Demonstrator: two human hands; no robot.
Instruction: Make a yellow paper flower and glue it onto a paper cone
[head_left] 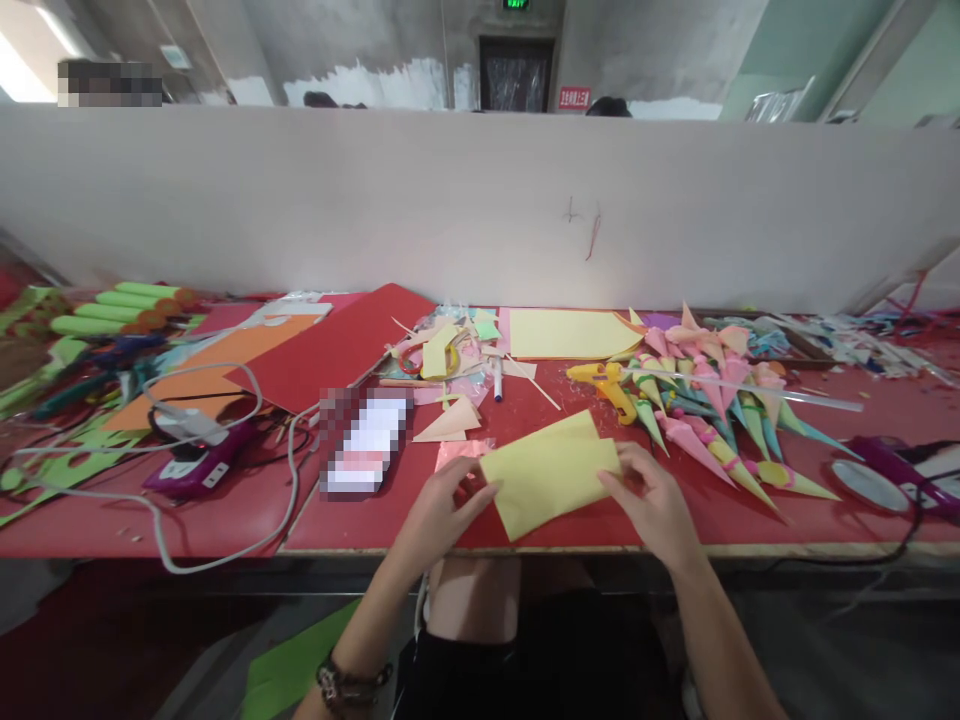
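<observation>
Both hands hold a sheet of yellow paper [551,475], tilted above the red table near its front edge. One part of the paper overlaps another; whether it is folded or two pieces I cannot tell. My left hand [454,500] pinches the left side, thumb in front and fingers partly hidden behind. At the right end my right hand [652,500] grips it the same way. Beyond the paper lie a yellow glue gun [604,385] and, to its right, a heap of pastel paper cones [712,400]. A pink piece [461,455] lies just behind my left hand.
Yellow sheets [570,333] lie at the back near a pile of scraps [439,355] and a marker [497,380]. Left are a phone [367,443], red sheet [337,340] and purple power strip [199,460] with a looping white cable [289,500]. A white partition [450,210] stands behind.
</observation>
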